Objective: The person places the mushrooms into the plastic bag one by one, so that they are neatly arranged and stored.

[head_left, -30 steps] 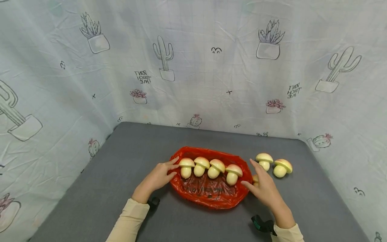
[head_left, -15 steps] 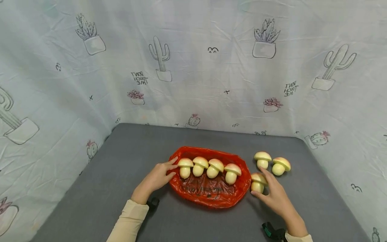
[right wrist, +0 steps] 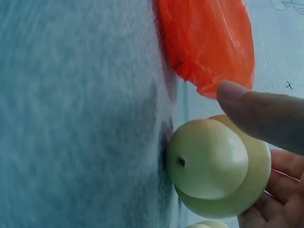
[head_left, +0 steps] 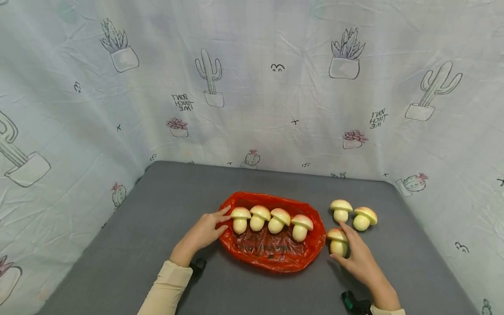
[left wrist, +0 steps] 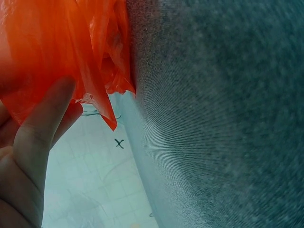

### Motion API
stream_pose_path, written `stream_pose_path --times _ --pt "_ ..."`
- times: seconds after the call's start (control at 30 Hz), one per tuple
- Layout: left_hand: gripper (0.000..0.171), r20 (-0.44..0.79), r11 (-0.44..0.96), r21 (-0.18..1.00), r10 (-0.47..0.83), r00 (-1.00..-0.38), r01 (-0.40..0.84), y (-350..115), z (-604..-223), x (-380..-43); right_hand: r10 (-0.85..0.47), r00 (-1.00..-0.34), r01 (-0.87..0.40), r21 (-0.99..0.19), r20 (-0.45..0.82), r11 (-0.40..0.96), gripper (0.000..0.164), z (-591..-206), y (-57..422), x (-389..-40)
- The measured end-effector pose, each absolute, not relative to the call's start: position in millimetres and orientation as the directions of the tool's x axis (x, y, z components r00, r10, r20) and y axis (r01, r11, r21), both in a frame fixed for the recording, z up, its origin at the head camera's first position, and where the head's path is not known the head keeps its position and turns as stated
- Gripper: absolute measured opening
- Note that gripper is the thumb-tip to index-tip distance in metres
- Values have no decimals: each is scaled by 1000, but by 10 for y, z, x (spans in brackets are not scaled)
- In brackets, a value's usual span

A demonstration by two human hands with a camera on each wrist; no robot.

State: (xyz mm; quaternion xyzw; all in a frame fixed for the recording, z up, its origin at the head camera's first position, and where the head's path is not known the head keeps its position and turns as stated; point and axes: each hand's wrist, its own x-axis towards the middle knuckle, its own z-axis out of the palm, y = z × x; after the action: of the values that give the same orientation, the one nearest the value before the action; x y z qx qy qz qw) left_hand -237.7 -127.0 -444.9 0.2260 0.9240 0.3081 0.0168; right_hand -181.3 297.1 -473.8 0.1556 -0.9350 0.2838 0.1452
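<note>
A red plastic bag [head_left: 275, 263] lies spread in the middle of the grey table, its rim standing up in an oval. Inside it, several pale yellow toy mushrooms [head_left: 257, 218] with pinkish caps form a row. My left hand [head_left: 205, 228] rests at the bag's left end, fingers spread; in the left wrist view its thumb [left wrist: 45, 114] lies against the plastic. Just right of the bag, my right hand [head_left: 360, 258] holds another toy mushroom [right wrist: 209, 159], thumb on one side and fingers on the other. This mushroom is close to the table, stem end facing the wrist camera.
Behind my right hand stand two more toy mushrooms [head_left: 341, 211], the second mushroom [head_left: 365, 218] further right. A pale curtain [head_left: 252, 87] printed with cacti hangs along the back and sides of the grey table [head_left: 185, 188].
My right hand has moved from over the bag's right end outward to the right, and its fingers now surround a mushroom there, which has shifted slightly. My left hand has stayed at the rim.
</note>
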Motion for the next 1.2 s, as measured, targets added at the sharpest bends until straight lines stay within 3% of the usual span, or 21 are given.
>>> stream_pose_path --times 0.37,0.77,1.2 --pt "39 97 706 597 408 -908 382 -1276 -4428 -2379 -238 -884 -410 -422 403 808 88 -4812 3075 -1836" --pt "39 94 709 593 410 -907 382 -1274 -4425 -2390 -147 -943 -287 -512 297 809 84 -4697 3093 -1803" --pt "38 121 701 584 423 -898 409 -1268 -4440 -2394 -72 -962 -216 -573 263 790 87 -4577 3050 -1769"
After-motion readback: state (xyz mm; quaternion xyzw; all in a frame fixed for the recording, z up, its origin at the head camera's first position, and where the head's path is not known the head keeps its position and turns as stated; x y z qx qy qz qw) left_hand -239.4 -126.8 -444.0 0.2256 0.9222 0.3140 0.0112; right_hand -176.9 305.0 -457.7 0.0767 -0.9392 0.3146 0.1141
